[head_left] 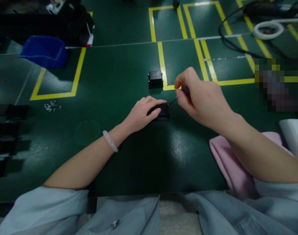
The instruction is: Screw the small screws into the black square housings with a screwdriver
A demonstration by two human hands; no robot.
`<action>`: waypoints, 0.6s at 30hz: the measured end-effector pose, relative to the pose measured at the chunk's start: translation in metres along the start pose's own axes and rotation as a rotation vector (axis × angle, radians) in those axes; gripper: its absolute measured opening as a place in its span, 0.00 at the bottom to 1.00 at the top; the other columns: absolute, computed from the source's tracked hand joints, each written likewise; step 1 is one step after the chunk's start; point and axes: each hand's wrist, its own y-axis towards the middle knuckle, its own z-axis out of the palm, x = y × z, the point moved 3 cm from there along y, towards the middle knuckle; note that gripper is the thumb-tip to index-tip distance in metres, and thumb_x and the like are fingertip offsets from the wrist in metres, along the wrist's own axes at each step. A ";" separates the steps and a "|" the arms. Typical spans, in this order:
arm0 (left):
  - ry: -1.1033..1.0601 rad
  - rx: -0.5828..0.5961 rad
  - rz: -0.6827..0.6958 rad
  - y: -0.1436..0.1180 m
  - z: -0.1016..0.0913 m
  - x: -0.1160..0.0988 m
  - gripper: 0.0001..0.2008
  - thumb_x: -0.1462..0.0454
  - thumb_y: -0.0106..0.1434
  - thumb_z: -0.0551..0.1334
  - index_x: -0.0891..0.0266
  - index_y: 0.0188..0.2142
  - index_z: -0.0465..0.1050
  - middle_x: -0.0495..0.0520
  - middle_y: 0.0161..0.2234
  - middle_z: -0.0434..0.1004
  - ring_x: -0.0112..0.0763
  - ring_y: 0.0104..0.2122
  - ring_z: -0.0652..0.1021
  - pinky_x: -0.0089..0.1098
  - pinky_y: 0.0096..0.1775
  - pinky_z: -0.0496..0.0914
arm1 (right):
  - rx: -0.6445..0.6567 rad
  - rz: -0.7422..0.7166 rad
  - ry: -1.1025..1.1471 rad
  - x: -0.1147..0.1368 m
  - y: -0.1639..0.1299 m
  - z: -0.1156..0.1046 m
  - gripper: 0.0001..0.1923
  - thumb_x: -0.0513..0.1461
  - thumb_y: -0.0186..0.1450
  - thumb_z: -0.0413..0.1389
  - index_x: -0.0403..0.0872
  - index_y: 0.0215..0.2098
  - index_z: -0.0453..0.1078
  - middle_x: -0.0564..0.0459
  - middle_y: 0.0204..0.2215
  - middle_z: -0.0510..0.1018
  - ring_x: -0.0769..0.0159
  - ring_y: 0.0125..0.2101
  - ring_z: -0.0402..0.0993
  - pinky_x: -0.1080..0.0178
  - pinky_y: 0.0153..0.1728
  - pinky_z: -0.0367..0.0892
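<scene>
A thin-shafted tool with a dark handle (pixel 186 90), gripped in the curled fingers of the right hand (pixel 204 98), appears to meet the small black rectangular box (pixel 165 114) at its right end. It slants — so sideways pressure or a shifting box might make it slip. The box lies on the glossy green tabletop (pixel 139 160), beneath the left hand (pixel 144 111) — thumb and forefinger parted, holding it down.

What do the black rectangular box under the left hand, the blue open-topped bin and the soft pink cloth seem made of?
Black rectangular box: probably smooth plastic, given its even dark surface, though coated metal is possible.
Blue open-topped bin: likely moulded plastic with slight sheen; uniform colour and rounded corners suggest it.
Soft pink cloth: matte fabric, shown by its drape; fibre unclear.
</scene>
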 end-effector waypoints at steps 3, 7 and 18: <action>-0.001 -0.008 0.006 0.000 0.000 0.000 0.20 0.57 0.71 0.49 0.58 0.58 0.66 0.55 0.47 0.71 0.36 0.47 0.70 0.36 0.50 0.62 | 0.040 0.015 -0.033 0.000 0.000 0.000 0.19 0.47 0.71 0.37 0.45 0.46 0.63 0.50 0.28 0.75 0.65 0.24 0.71 0.64 0.24 0.54; -0.004 -0.004 0.006 0.000 0.000 0.000 0.20 0.58 0.71 0.49 0.58 0.58 0.67 0.55 0.47 0.71 0.36 0.47 0.70 0.36 0.50 0.62 | 0.044 0.039 -0.014 0.000 0.001 0.001 0.17 0.45 0.71 0.38 0.45 0.47 0.62 0.49 0.32 0.77 0.64 0.26 0.72 0.63 0.25 0.56; 0.014 0.000 -0.010 0.000 0.001 0.000 0.20 0.57 0.70 0.48 0.58 0.58 0.66 0.55 0.47 0.71 0.37 0.47 0.70 0.37 0.50 0.63 | 0.052 0.033 -0.020 0.000 0.000 0.001 0.18 0.46 0.71 0.38 0.45 0.48 0.62 0.50 0.32 0.76 0.64 0.27 0.73 0.64 0.26 0.56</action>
